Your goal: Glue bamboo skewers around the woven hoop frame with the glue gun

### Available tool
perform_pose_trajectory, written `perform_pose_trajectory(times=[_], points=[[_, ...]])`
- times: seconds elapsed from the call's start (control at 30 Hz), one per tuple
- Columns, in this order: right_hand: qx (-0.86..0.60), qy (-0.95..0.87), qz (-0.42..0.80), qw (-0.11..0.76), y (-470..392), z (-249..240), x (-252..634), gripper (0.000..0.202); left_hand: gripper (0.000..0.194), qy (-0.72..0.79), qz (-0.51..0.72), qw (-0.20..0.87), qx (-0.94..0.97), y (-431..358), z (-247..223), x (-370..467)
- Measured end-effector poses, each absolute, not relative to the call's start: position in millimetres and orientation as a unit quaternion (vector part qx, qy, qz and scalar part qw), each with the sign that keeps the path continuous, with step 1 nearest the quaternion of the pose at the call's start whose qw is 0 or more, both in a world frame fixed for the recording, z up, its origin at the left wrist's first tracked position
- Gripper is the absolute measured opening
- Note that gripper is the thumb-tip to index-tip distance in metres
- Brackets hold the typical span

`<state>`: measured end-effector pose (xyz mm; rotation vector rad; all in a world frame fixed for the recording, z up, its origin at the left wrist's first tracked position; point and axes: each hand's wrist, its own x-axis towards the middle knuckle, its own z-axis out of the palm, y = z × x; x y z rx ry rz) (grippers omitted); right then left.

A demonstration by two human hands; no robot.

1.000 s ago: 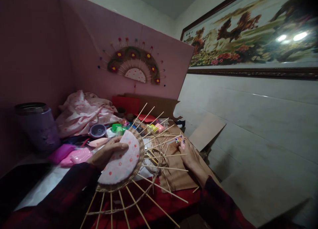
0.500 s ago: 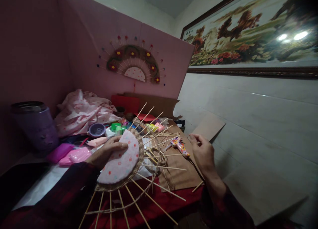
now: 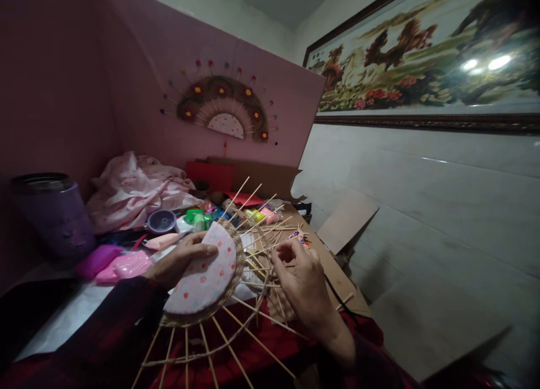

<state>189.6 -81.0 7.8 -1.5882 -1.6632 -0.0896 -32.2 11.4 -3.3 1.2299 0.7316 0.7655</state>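
A half-round fan piece [image 3: 206,271] of pale fabric with red dots has a braided rim and thin wooden sticks fanning outward. My left hand [image 3: 185,257] grips its fabric part, thumb on top. A loop of twine [image 3: 211,352] runs across the sticks. At the sticks on the right side, my right hand [image 3: 301,276] is closed in a pinch by the twine; what lies between its fingertips is too small to make out. Behind that hand a patterned glue gun [image 3: 301,237] is mostly hidden. Scissors [image 3: 255,259] show partly through the sticks.
A purple tumbler [image 3: 54,215] stands at the left, near crumpled pink cloth [image 3: 141,189] and pink packets [image 3: 126,265]. Cardboard [image 3: 352,290] lies at the right, with loose sticks. A finished fan [image 3: 225,111] hangs on the pink board behind.
My right hand has moved left from beyond the glue gun to the fan's sticks and now covers most of the gun. My left hand keeps its hold; the view has shifted slightly.
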Motion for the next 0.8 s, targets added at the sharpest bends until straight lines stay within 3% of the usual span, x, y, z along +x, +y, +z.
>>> perform_pose_trajectory(times=[0.2,0.8], points=[[-0.647,-0.644,-0.035,0.405,-82.6,7.4,194.1,0.017,0.034,0.333,0.343,0.677,0.559,10.5,-1.6,-31.7],[-0.620,-0.685,-0.043,0.381,-87.8,9.7,192.1,0.010,0.034,0.326,0.342,0.678,0.563,9.2,-0.7,-32.0]])
